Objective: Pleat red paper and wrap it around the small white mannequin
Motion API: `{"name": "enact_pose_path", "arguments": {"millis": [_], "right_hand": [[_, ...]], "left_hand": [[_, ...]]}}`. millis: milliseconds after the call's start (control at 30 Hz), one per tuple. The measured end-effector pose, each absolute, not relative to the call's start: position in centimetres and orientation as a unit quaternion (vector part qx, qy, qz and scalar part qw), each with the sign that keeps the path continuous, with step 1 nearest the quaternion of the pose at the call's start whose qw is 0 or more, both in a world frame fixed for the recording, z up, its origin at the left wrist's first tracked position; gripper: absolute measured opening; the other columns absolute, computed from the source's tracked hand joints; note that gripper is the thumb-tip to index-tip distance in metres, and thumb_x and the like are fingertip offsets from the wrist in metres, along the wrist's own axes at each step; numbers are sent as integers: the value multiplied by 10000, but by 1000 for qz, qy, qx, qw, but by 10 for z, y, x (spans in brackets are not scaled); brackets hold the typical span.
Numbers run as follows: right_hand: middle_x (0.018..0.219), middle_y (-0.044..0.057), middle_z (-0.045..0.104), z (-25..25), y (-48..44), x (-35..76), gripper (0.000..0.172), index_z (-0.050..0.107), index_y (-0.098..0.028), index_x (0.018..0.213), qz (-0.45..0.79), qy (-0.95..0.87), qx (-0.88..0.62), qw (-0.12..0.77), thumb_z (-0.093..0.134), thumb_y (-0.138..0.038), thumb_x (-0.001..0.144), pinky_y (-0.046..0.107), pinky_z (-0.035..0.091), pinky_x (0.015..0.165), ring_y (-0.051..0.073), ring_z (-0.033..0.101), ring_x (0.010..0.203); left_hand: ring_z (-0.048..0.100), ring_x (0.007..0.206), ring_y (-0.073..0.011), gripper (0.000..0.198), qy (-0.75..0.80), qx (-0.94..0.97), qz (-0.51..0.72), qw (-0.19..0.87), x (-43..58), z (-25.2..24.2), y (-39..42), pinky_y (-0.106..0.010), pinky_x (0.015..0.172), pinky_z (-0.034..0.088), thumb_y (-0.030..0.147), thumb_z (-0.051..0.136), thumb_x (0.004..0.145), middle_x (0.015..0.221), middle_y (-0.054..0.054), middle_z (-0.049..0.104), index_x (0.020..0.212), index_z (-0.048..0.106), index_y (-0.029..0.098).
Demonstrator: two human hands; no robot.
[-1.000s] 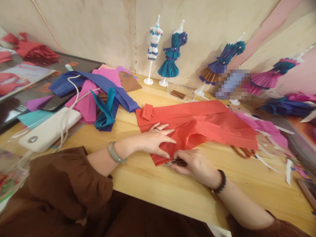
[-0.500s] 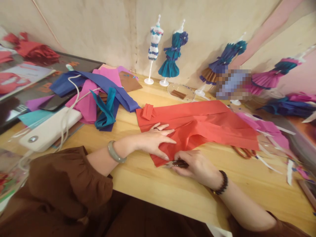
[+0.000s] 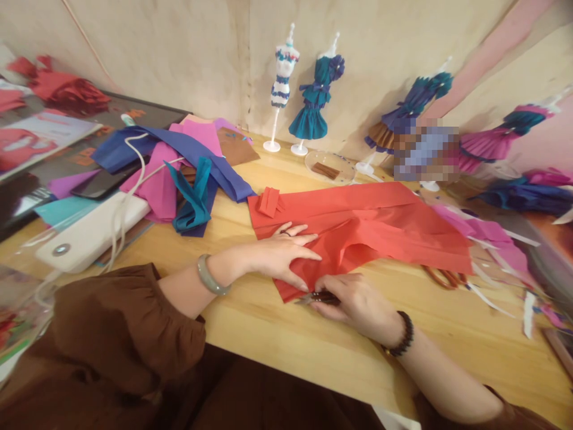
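The left hand [image 3: 280, 254] lies on the red cloth [image 3: 394, 224], its grip apart: fingers spread, palm down, thumb pointing towards the cloth's near corner. The right hand [image 3: 358, 301] has its grip clamped on a dark-handled bladed tool [image 3: 324, 297], its pointed metal tip at that corner, just beside the left thumb. The cloth spreads across the middle of the table [image 3: 277, 346], with a folded red piece [image 3: 269, 202] on its far left corner and orange-brown scissor handles [image 3: 443, 276] showing at its near right edge.

Left of the hands, a white device [image 3: 102, 230] carries a round emblem [image 3: 61, 249], too small to read. Farther left, a booklet [image 3: 67, 128] has faint printing and a black case [image 3: 165, 110] bears orange marks; neither is legible. Small white marks on a dark screen [image 3: 27, 200] are also unclear.

Along the wall stand 4 dress forms [image 3: 280, 89], with a clear dish [image 3: 344, 173] holding brown strips. A pixelated patch hides part of that row.
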State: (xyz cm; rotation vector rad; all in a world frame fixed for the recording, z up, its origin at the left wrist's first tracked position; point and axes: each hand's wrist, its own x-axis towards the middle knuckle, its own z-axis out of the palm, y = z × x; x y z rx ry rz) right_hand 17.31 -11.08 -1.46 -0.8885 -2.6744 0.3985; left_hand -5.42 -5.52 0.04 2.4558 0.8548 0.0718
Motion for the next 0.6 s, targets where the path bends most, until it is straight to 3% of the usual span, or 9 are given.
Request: {"name": "enact_pose_path", "arguments": {"millis": [600], "right_hand": [[594,-14,611,-18,-112,170,335,581,-189,762,128,-929,-310,157,489,-435,970,238,338,517,108,548,502]], "left_hand": [[-12,1493,-377,751,329,907,6,262,-52,4,-56,-572,1168,41,669,636,759,1621,-85,191,1401,498,304]]}}
